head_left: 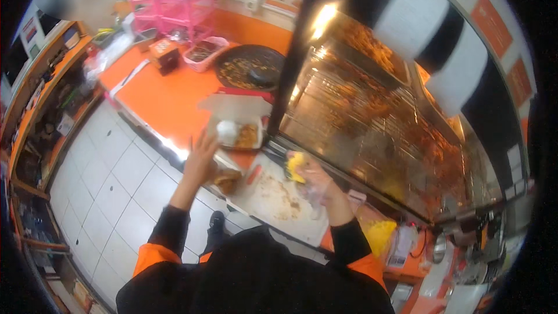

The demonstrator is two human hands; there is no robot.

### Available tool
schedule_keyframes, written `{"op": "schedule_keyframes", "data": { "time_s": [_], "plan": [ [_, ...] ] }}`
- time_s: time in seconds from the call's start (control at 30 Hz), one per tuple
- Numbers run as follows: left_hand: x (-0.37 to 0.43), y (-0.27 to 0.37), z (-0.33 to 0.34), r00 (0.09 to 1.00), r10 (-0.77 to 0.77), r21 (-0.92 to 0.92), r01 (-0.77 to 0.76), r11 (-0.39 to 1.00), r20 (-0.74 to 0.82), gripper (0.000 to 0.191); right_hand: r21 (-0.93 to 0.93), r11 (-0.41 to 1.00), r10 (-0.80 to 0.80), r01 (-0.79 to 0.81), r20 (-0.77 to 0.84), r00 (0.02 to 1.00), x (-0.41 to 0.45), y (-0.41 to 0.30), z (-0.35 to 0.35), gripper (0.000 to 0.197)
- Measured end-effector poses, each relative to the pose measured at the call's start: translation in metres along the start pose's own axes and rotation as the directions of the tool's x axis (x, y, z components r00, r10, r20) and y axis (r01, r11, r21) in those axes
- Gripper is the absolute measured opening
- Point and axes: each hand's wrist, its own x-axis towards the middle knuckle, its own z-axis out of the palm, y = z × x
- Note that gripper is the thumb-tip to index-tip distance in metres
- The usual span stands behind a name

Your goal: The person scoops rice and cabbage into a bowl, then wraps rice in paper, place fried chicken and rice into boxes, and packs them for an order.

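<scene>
My left hand [202,157] is beside the left edge of an open paper food box [260,137], its fingers pointing at it. Blur hides whether they touch. In the box lie a white mound [227,133], seemingly rice, and browned food pieces [246,136]. Just right of my wrist, at the counter's front edge, is a brown piece of food [227,180]. My right hand [317,179], seemingly in a clear plastic glove, holds a blurred yellow item [296,166] above a white cutting board [283,203] scattered with brown crumbs. On the board rests a small red-handled object [253,174].
A lit glass display cabinet [348,117] with fried food stands to the right. Behind the box are a round dark stone mortar [250,67], a pink basket [205,54] and a pink rack [185,8]. Yellow material [380,233] lies near my right elbow. Shelves [56,91] line the left.
</scene>
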Motion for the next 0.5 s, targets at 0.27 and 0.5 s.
{"op": "schedule_keyframes", "data": {
  "time_s": [0.27, 0.5],
  "plan": [
    [-0.057, -0.043, 0.002, 0.993, 0.035, -0.265, -0.065, 0.962, -0.114, 0.048, -0.943, 0.24, -0.616, 0.23, 0.035, 0.787, 0.232, 0.055, 0.084, 0.053],
    [-0.038, -0.121, 0.033, 0.885, -0.46, -0.651, 0.391, 0.651, 0.071, 0.047, -0.974, -0.222, -0.182, 0.045, 0.087, 0.98, 0.271, 0.033, 0.14, 0.069]
  ]
}}
